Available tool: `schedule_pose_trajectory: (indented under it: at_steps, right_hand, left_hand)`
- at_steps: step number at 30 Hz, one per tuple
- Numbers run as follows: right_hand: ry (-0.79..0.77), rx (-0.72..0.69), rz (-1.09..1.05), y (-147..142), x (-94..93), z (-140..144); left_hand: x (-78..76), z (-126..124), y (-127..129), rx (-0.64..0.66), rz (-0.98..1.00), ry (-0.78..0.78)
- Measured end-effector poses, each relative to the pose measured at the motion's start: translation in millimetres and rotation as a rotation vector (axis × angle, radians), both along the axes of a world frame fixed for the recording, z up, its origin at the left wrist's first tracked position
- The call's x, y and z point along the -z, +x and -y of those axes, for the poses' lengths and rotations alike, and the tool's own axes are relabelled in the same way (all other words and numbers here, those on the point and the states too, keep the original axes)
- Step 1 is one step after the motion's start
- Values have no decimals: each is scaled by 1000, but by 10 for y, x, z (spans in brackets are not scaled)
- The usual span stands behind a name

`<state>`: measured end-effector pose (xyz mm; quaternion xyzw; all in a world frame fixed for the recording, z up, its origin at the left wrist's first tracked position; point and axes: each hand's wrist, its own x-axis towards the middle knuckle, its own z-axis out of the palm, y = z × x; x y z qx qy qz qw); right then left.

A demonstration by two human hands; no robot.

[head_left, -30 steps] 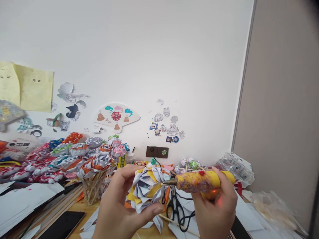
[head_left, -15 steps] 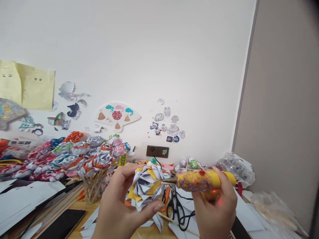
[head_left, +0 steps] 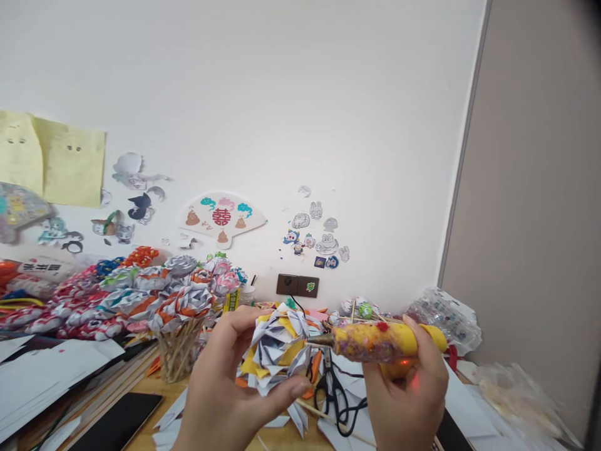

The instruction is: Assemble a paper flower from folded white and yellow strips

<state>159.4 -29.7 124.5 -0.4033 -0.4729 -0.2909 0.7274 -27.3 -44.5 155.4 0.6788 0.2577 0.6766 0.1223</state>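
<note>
Between the thumb and fingers of my left hand (head_left: 235,382) is a folded paper flower (head_left: 277,351) in white and yellow. My right hand (head_left: 410,394) grips a yellow hot glue gun (head_left: 375,341), its barrel smeared with dried, coloured glue and a red light glowing near the handle. The gun's metal nozzle points left and meets the flower's right side; whether it touches a petal or sits just in front, I cannot tell. Black-handled scissors (head_left: 335,398) lie on the table below the nozzle, between my hands.
Many paper flowers on sticks (head_left: 183,300) stand in a clear container (head_left: 173,360) at left. A black phone (head_left: 117,423) and white paper sheets (head_left: 42,382) lie front left. A wall socket (head_left: 297,285) has a cable plugged in. Plastic bags (head_left: 521,394) sit at right.
Almost nothing differs. The view has shifted very slightly, and both hands hold the flower and the glue gun in nearly the same place.
</note>
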Motion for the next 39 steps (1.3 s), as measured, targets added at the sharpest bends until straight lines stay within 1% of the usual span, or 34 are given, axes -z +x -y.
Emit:
schedule_pose_trajectory:
  at_steps: [18, 30, 36, 39]
  right_hand:
    - [-29, 23, -21, 21, 57, -26]
    - [-7, 45, -47, -13, -27, 26]
    - [-41, 34, -27, 26, 15, 18]
    - [-26, 57, -17, 24, 9, 19]
  left_hand:
    - [-3, 4, -15, -11, 2, -3]
    - [-36, 40, -2, -28, -10, 9]
    - [-53, 63, 22, -17, 68, -43]
    - [-62, 63, 18, -11, 46, -32]
